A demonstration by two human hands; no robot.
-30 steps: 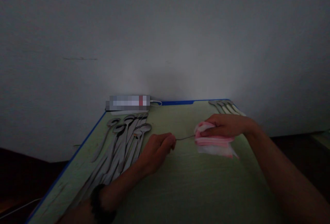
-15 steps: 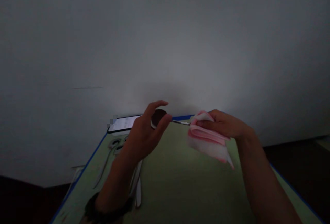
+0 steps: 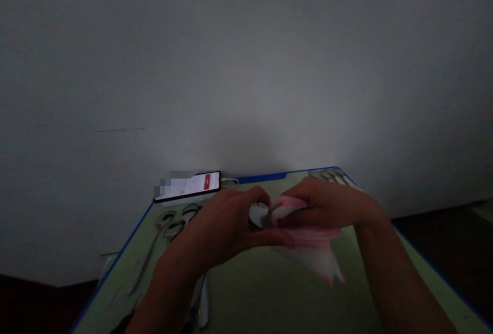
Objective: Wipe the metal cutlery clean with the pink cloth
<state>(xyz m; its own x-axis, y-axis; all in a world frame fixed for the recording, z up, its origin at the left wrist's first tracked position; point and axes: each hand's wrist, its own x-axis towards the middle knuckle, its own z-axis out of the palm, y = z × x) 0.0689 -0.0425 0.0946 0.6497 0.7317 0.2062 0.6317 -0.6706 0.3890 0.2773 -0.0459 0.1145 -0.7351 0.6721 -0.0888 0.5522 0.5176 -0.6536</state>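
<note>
Spoon [image 3: 257, 215] has moved up beside the pink-and-white cloth [image 3: 314, 259], which is clamped in the right hand [image 3: 333, 203]; its bowl sits between the left hand's [image 3: 217, 229] parted thumb and forefinger (grip: cannot tell). Apparent step: wiping; next stroke requires steady support

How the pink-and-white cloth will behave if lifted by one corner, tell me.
The pink-and-white cloth would most likely go floppy, since its loose end droops below the right hand. It is probably light, as the material looks thin. Rolling seems unlikely: it is bunched in soft folds, with pointed corners hanging free.
</note>
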